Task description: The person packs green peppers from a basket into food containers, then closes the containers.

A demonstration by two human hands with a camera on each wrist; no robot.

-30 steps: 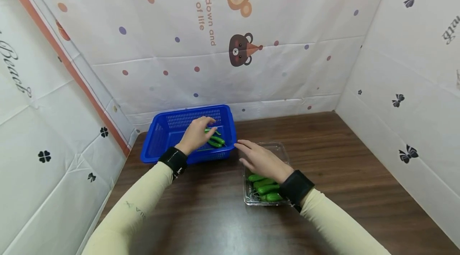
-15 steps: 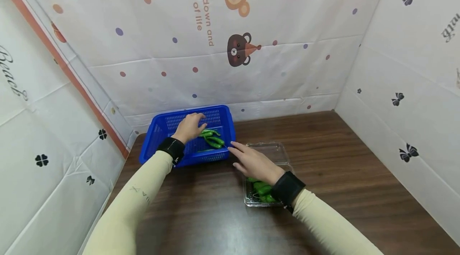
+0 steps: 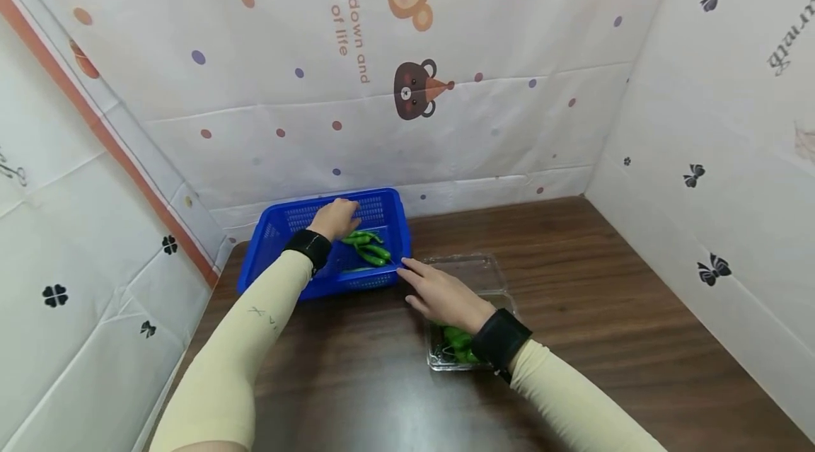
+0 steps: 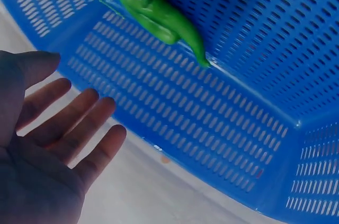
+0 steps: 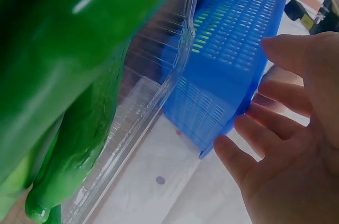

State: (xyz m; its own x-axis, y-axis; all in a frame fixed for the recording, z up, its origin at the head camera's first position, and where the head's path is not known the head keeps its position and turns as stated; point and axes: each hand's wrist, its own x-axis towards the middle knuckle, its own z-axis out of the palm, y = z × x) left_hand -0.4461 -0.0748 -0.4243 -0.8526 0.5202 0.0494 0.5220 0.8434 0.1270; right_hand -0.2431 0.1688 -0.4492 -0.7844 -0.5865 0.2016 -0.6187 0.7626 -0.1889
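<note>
Over the blue basket [image 3: 404,226], my left hand [image 3: 335,218] has loosely bent fingers and nothing in its grasp. The left wrist view shows its bare palm [image 4: 39,181] apart from the green chili peppers [image 4: 164,20], which lie in the basket. My right hand [image 3: 446,296] reaches across the clear plastic box [image 3: 474,269], fingertips at the basket's front right corner. Whether they touch the rim I cannot tell. In the right wrist view, that hand [image 5: 296,134] holds nothing. Several large green peppers [image 5: 69,75] lie in the box, partly hidden by my right hand and wrist.
The basket and box stand on a dark wood table [image 3: 573,310]. A printed white cloth [image 3: 496,134] hangs behind it, with further cloth walls left and right. The clear box's lid lies folded back behind it.
My left hand has shifted slightly left and back over the basket, showing more of the peppers. My right hand has moved left to the basket's corner. The view has swung a little right.
</note>
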